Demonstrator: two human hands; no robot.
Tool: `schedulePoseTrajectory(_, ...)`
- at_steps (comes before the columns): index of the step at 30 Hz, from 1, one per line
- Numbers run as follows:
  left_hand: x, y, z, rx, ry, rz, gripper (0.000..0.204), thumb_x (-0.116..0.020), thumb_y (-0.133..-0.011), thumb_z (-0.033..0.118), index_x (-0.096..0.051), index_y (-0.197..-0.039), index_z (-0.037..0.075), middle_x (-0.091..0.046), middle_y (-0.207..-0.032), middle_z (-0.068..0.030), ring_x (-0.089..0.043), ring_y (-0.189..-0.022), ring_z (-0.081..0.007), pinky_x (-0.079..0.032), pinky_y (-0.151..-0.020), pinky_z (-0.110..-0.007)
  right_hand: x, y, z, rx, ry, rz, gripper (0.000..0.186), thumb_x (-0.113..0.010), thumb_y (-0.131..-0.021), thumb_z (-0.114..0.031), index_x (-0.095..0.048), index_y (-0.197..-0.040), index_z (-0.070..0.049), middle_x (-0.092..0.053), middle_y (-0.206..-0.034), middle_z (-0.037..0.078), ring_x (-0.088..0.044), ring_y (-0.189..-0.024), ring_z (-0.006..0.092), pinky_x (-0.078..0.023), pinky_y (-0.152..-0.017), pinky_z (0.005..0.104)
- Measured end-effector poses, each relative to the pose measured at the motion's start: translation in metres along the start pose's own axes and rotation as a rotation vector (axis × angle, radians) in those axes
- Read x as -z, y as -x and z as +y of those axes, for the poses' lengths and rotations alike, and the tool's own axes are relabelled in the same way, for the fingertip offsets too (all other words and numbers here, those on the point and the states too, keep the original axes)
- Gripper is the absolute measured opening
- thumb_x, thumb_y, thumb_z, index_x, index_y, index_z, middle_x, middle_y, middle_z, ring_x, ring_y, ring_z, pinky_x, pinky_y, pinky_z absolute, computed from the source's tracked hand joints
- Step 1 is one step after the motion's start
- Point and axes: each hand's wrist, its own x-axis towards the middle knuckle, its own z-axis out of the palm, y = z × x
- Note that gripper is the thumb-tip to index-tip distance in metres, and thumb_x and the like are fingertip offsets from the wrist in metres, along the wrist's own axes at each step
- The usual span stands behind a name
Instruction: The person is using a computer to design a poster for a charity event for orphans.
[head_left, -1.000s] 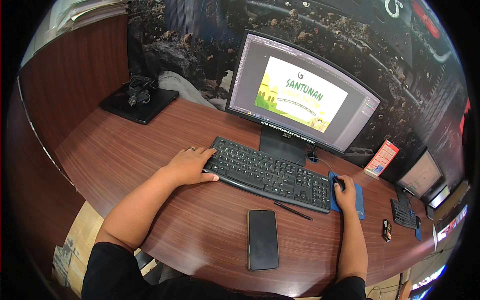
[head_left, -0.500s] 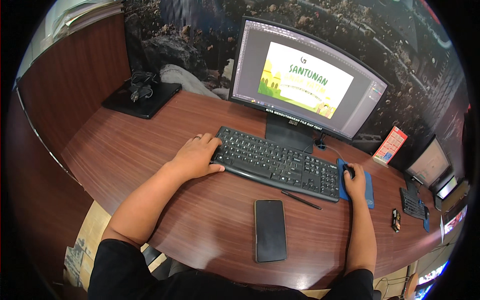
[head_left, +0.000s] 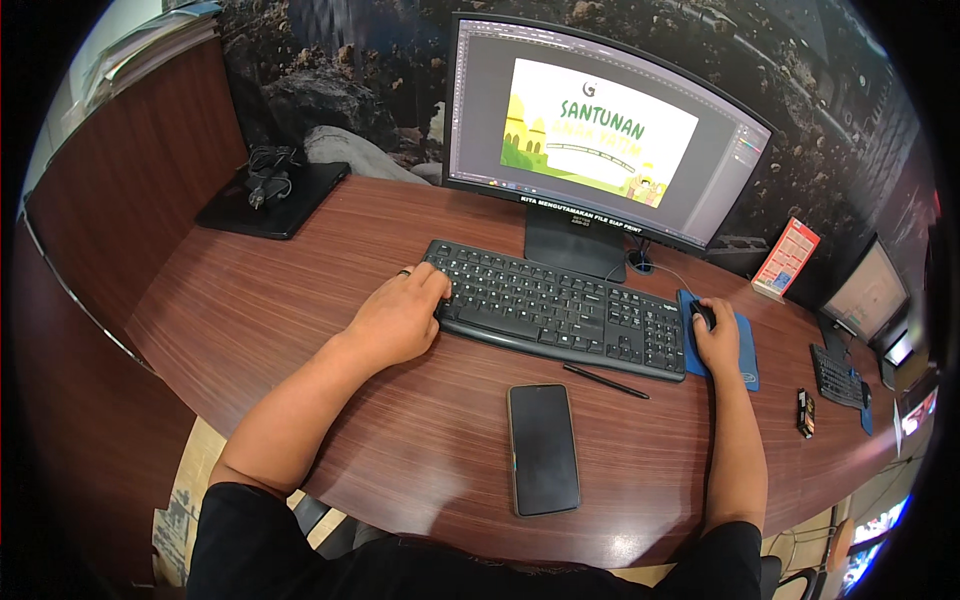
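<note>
My left hand point(head_left: 402, 314) rests at the left end of the black keyboard point(head_left: 545, 318). Its fingers bend down over the keys there and hold nothing; the thumb is mostly hidden. A dark ring sits on one finger. At the keyboard's right side, my right hand point(head_left: 717, 340) is wrapped over a black computer mouse point(head_left: 704, 316) on a blue mouse pad point(head_left: 746, 376). Behind the keyboard stands a monitor point(head_left: 578, 212), its screen showing a green and yellow illustrated design with a bent outlined strip across its middle.
A smartphone point(head_left: 544, 450) with a dark screen and a black stylus-like stick point(head_left: 606, 381) lie before the keyboard. Back left, a coiled cable point(head_left: 268, 180) rests on a flat black device point(head_left: 300, 208). A red and white desk calendar point(head_left: 786, 260) and a small dark pack point(head_left: 805, 413) are at right.
My left thumb has drawn in, and the fingers are bent closer together at the keyboard's end. On the screen, a bent outlined strip has replaced a text line. The view has shifted slightly.
</note>
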Motion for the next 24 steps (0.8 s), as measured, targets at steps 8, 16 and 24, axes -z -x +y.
schedulePoseTrajectory(8,0.0005,-0.0011,-0.0015,-0.060,-0.013,0.044,0.029,-0.061,-0.077,-0.003,-0.057,-0.104,0.006,-0.058,-0.106,-0.0157,-0.059,-0.099,-0.0388,-0.049,-0.087,-0.048,-0.0005,0.0004,0.0001,0.020,0.008,0.019,0.028,-0.070,-0.085,-0.011,-0.068,-0.112,-0.001,-0.066,-0.118,0.020,-0.062,-0.114,0.0392,-0.049,-0.099,0.0438)
schedulePoseTrajectory(16,0.0000,-0.0010,-0.0024,-0.045,-0.020,0.044,0.022,-0.063,-0.079,0.001,-0.059,-0.100,0.006,-0.059,-0.101,-0.0147,-0.060,-0.094,-0.0384,-0.049,-0.084,-0.049,-0.0006,0.0003,-0.0005,0.030,-0.020,0.016,0.028,-0.071,-0.087,-0.011,-0.069,-0.112,0.000,-0.065,-0.118,0.021,-0.062,-0.115,0.0394,-0.049,-0.100,0.0429)
schedulePoseTrajectory(24,0.0010,-0.0005,-0.0023,-0.050,-0.045,0.059,0.019,-0.067,-0.084,0.009,-0.059,-0.101,0.006,-0.059,-0.102,-0.0153,-0.061,-0.097,-0.0378,-0.049,-0.086,-0.048,0.0002,0.0010,-0.0036,0.031,-0.016,0.021,0.029,-0.072,-0.086,-0.012,-0.070,-0.113,0.000,-0.065,-0.120,0.021,-0.062,-0.116,0.0389,-0.049,-0.101,0.0425)
